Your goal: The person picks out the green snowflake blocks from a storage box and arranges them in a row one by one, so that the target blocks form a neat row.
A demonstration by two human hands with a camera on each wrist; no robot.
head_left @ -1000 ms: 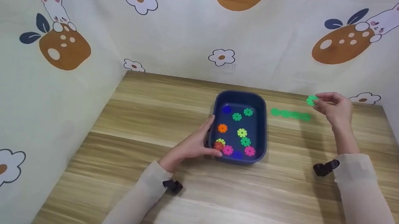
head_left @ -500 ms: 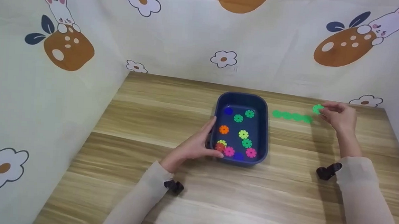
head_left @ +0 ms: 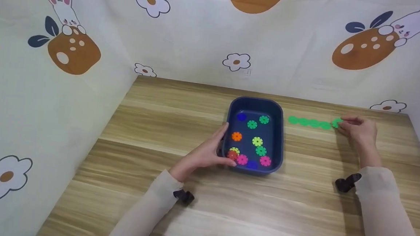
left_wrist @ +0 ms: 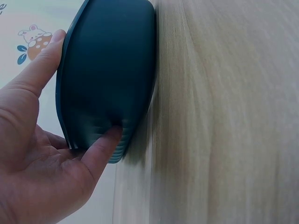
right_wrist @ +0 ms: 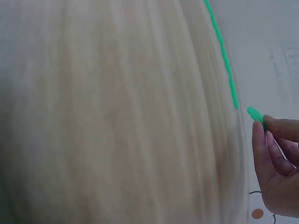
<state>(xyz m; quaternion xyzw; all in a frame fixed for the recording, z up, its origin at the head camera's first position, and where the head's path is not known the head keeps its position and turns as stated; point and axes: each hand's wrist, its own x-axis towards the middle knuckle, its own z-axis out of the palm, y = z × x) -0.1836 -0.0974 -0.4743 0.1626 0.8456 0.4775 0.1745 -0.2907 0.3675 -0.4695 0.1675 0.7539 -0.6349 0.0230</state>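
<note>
Between thumb and fingertips, my right hand point(head_left: 362, 132) pinches a green notched plastic disc point(head_left: 336, 122), held at the right end of a row of green discs point(head_left: 309, 122). In the right wrist view, that held disc point(right_wrist: 255, 114) is tilted and stands a little apart from the end of the row point(right_wrist: 229, 70). My left hand point(head_left: 204, 150) holds the dark blue bin point(head_left: 280, 144) at its near left corner, thumb at the near rim and fingers along the left wall. The left wrist view shows the hand against the bin's outer wall point(left_wrist: 107, 60).
Inside the bin lie several loose notched discs, among them an orange disc point(head_left: 236, 136), a yellow disc point(head_left: 257, 141) and a pink disc point(head_left: 265, 160). The wooden table point(head_left: 262, 216) ends at a patterned cloth wall point(head_left: 193, 40) behind and at both sides.
My right hand has come down and slightly right with the green disc, bringing it level with the row's right end. My left hand stays on the bin.
</note>
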